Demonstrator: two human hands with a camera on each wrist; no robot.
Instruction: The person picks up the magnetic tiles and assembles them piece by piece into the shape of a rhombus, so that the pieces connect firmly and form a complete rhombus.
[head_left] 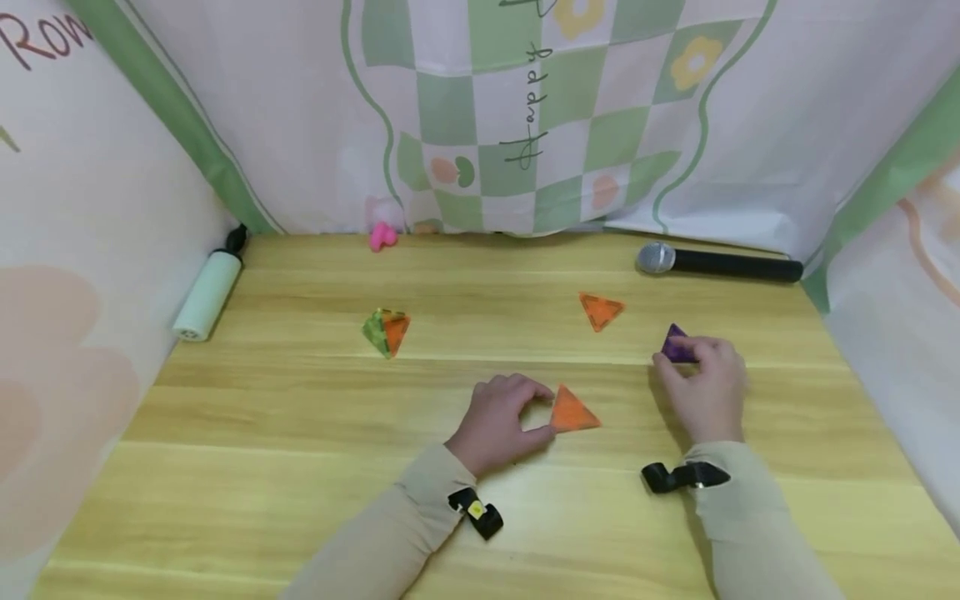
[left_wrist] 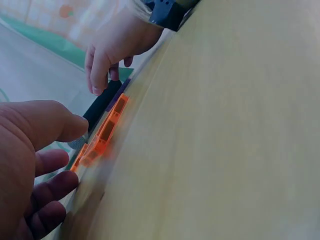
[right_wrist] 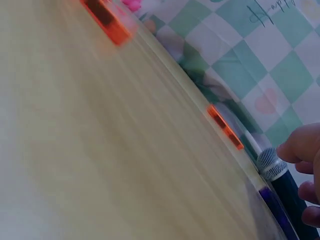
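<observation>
My left hand (head_left: 498,421) is beside an orange triangular magnetic tile (head_left: 573,411) lying on the wooden table. Its thumb and index finger reach the tile's left side, spread apart; whether they touch it is hard to tell. In the left wrist view, the same tile (left_wrist: 106,130) lies beyond those fingers. Over a purple triangular tile (head_left: 677,344) hovers my right hand (head_left: 707,387), its fingers bent loosely and partly covering it. The right wrist view has the fingertips a little above this purple tile (right_wrist: 277,212), not around it.
Another orange triangular tile (head_left: 602,312) lies farther back. Joined green and orange tiles (head_left: 387,332) stand at left. A microphone (head_left: 720,262) lies at the back right, a pale green cylinder (head_left: 210,293) at the left edge, and a small pink object (head_left: 382,237) by the back curtain.
</observation>
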